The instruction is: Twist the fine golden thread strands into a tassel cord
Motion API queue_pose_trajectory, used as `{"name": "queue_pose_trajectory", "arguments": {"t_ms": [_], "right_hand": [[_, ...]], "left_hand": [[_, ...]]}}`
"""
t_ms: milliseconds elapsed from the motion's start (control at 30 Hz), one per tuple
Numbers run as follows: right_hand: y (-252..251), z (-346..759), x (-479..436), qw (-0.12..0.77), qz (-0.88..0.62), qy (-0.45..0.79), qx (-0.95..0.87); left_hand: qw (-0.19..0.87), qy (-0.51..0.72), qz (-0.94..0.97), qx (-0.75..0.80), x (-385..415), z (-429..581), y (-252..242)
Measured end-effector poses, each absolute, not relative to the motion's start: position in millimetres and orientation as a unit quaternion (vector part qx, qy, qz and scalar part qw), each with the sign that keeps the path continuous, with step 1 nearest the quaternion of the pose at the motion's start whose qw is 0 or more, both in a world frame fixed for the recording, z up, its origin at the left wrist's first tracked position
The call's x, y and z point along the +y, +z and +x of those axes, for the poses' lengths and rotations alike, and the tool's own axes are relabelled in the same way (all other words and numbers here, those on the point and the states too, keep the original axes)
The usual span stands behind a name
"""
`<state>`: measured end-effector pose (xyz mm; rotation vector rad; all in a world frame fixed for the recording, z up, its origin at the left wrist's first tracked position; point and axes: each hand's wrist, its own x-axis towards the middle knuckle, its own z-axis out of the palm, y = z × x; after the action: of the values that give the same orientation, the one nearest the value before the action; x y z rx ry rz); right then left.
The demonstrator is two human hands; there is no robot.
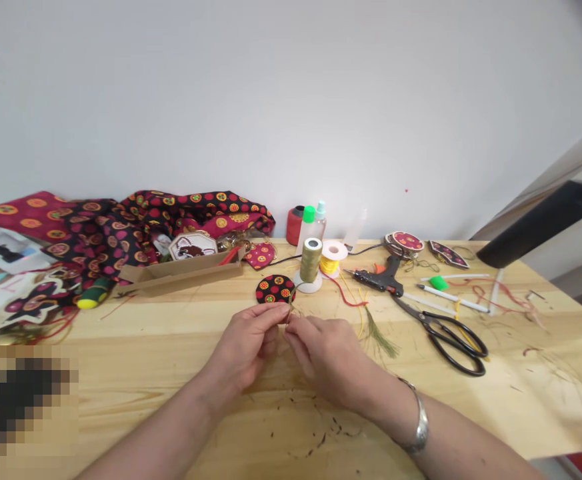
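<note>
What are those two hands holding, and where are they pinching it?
Both the left hand and right hand pinch an olive-green thread at their fingertips, near its loose end; it runs up toward the thread spool.

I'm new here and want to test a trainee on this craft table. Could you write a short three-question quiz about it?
1. True or false: the scissors lie on the person's right side of the table.
2. What do the left hand and right hand pinch between them?
3. Which stands nearer the hands: A, olive thread spool; B, red spool?

Key: 1 true. 2 olive thread. 3 A.
</note>
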<state>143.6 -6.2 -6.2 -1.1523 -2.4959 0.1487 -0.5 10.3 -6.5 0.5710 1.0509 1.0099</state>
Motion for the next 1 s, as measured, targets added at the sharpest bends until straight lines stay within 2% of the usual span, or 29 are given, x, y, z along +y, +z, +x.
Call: {"name": "queue_pose_trajectory", "arguments": {"t_ms": [133,267,400,467,567,633,900,1000], "right_hand": [[-12,145,-6,0.15,-0.358,-0.029,-0.921],[-1,149,-4,0.199,-0.343,0.014,-0.918],[6,153,9,0.339,-0.486,0.167,-0.788],[4,154,18,0.391,-0.501,0.309,-0.707],[0,153,27,0.413,-0.476,0.495,-0.599],[-2,152,29,0.421,-0.459,0.545,-0.561],[0,152,27,0.398,-0.519,0.493,-0.573],[-2,151,27,0.396,-0.49,0.527,-0.57]], "left_hand": [[0.752,0.448,0.224,0.429,13,-3,-11],[0.745,0.459,0.224,0.43,13,-4,-13],[0.725,0.465,0.226,0.456,11,-4,-11],[0.721,0.456,0.236,0.464,11,-2,-10],[0.725,0.43,0.265,0.468,10,1,-10],[0.727,0.411,0.285,0.47,9,2,-10],[0.678,0.371,0.417,0.479,2,3,-7],[0.68,0.384,0.398,0.481,2,3,-8]]}}
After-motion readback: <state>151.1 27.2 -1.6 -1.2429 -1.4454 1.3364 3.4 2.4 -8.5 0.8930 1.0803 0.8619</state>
